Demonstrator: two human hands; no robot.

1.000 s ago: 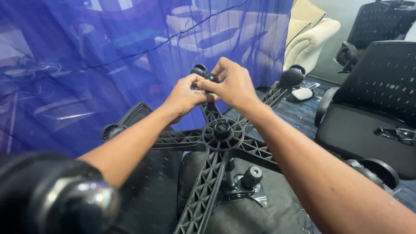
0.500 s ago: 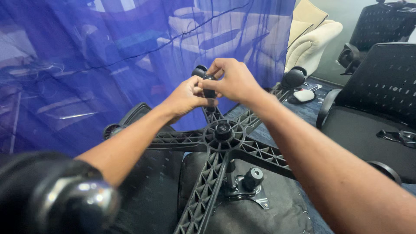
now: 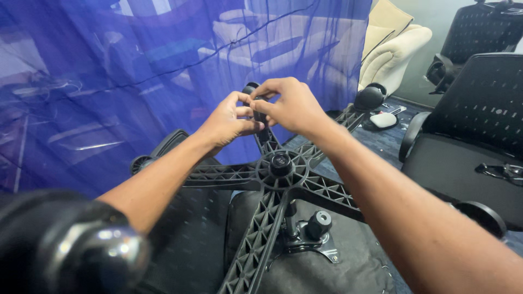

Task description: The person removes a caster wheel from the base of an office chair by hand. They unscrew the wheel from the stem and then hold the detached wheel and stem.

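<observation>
Blue sheer netting (image 3: 136, 71) is hanging across the left and back of the room, a cream armchair (image 3: 392, 51) is showing behind it, and black mesh office chairs (image 3: 479, 120) are standing at right on dark carpet. An upturned chair's black ribbed star base (image 3: 278, 179) is filling the centre over its seat underside. A black caster (image 3: 256, 100) is sitting at the tip of the far spoke. The left hand (image 3: 226, 122) and right hand (image 3: 291, 106) are both pinching that caster, fingertips touching.
</observation>
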